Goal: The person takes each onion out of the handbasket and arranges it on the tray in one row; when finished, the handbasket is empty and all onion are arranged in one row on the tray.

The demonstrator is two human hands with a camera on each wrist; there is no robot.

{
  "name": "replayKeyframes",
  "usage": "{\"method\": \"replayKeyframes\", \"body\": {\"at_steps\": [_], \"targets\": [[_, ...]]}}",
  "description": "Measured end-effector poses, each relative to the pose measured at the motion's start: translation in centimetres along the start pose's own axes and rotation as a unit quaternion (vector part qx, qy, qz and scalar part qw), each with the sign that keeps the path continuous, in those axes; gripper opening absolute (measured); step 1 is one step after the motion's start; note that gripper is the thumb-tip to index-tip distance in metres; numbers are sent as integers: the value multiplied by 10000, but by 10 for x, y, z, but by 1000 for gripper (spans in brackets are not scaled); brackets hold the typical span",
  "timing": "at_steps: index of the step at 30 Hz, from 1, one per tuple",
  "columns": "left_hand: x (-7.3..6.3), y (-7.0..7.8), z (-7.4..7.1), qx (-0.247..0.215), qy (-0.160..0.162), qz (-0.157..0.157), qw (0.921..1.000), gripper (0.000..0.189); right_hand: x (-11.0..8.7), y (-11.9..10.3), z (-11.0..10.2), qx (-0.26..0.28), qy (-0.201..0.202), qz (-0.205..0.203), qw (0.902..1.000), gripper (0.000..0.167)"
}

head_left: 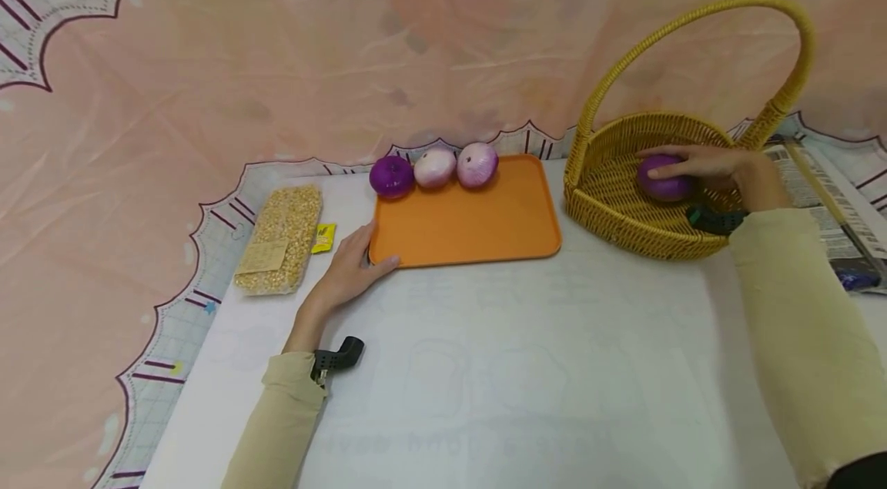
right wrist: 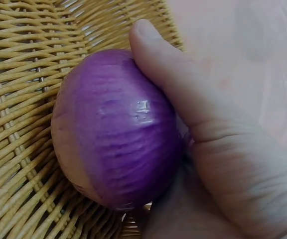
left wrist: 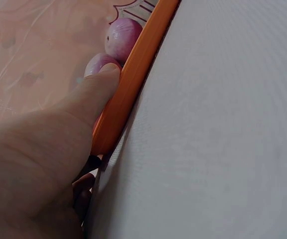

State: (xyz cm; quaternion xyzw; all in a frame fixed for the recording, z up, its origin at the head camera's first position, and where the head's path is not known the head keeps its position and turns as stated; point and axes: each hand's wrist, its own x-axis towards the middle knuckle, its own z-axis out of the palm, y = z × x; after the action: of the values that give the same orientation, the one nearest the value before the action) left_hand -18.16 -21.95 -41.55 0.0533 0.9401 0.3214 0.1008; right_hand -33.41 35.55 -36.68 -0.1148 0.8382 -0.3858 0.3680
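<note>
My right hand (head_left: 710, 164) is inside the yellow wicker basket (head_left: 603, 223), holding a purple onion (right wrist: 118, 134) between thumb and fingers close over the woven bottom. Its fingers are mostly behind the onion in the right wrist view. My left hand (head_left: 349, 269) grips the near left corner of the orange tray (head_left: 464, 231), thumb along the front rim and fingers at the left side. Along the tray's far left edge sit a dark purple onion (head_left: 391, 177), a pale onion (head_left: 435, 168) and a pink-purple onion (head_left: 477, 165).
Left of the tray lie a clear bag of corn kernels (head_left: 280, 231) and a small yellow packet (head_left: 323, 238). The basket's tall handle (head_left: 693, 15) arches above my right hand. Folded newspaper (head_left: 825, 227) lies at the right. All this is on a white tabletop (head_left: 513, 366).
</note>
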Motion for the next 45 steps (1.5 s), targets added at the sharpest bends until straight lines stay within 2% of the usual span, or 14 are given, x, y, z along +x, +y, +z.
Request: {"method": "replayKeyframes", "body": {"at_steps": [5,12,19,25,31,41,45], "targets": [[-1,-2,2,-24,13,-20,10000,94,-1,-1,2,-106,61,18,9999,73],[0,-3,2,-16,55,14,10000,94,0,-2,0,90,110,-87,9999,64],[0,-2,2,36,72,105,9999,94,-3,-1,-1,7,169,-84,9998,66],[0,-2,2,38,92,108,9999,94,-2,-1,0,64,248,-222,9994,57],[-1,-1,2,24,64,24,10000,94,-4,-1,0,-64,291,-176,9994,63],[-1,0,3,17,60,-10,10000,93,-2,1,1,123,509,-192,9984,48],[-1,-1,4,20,59,-11,10000,94,-1,2,2,306,616,-180,9975,36]]}}
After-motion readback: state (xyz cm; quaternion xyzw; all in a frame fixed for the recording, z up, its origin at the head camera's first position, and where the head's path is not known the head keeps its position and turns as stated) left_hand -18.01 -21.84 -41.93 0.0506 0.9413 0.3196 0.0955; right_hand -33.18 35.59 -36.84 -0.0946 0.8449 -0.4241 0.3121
